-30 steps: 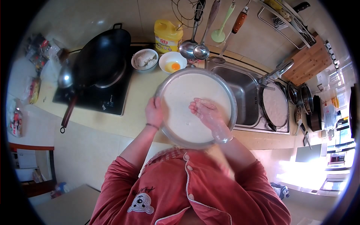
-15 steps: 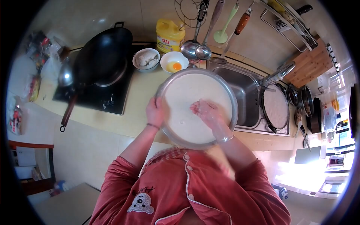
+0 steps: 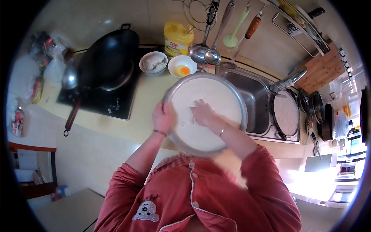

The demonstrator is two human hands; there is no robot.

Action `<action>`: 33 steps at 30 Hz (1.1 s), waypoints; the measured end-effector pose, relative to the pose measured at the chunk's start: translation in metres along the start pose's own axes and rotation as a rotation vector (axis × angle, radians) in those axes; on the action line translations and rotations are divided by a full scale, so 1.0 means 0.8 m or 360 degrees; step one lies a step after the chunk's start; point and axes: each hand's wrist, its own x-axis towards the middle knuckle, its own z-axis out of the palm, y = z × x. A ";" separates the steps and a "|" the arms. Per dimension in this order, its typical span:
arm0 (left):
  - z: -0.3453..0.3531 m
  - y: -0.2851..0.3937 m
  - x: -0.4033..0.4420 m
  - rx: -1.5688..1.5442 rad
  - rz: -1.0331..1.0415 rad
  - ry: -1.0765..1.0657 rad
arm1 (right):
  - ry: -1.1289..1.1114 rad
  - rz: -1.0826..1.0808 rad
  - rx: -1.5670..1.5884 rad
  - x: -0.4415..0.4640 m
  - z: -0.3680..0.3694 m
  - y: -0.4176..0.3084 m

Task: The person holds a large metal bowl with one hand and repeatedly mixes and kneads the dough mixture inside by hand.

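A wide metal basin (image 3: 244,112) filled with a smooth white mixture (image 3: 216,92) stands at the counter's front edge, close to my body. My left hand (image 3: 162,118) grips its left rim, with the fingers on the outer side partly hidden. Over the middle of the basin, my right hand (image 3: 203,113) points down with its fingers apart and the tips in the white mixture. Small bubbles or ripples show beside those fingers. Just behind the basin sit a white bowl (image 3: 174,62) with a raw egg (image 3: 185,71) and a bowl of white paste or flour (image 3: 154,63).
To the left, a black wok (image 3: 108,58) rests on the cooktop (image 3: 123,104). A sink (image 3: 257,96) lies right of the basin, with a round pan of white content (image 3: 286,112) beside it. Ladles (image 3: 212,57) hang above, near a yellow oil jug (image 3: 177,38).
My right hand has turned from palm-up above the mixture to fingers-down in it, shifting slightly left. My left hand keeps its hold on the rim. The whole view has shifted a little.
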 end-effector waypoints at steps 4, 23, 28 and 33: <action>0.002 -0.008 0.000 0.0113 0.0009 -0.0016 | -0.0763 0.0139 -0.0112 0.030 0.033 0.030; -0.002 0.008 -0.003 0.0006 0.0023 0.0008 | -0.0724 0.0277 0.0551 -0.056 0.045 0.024; 0.000 0.008 -0.003 0.0036 0.0009 0.0024 | -0.0911 0.0175 0.0622 -0.073 0.028 0.002; -0.002 0.010 -0.004 -0.0019 -0.0007 0.0003 | -0.1011 0.0158 0.0736 -0.088 0.009 -0.015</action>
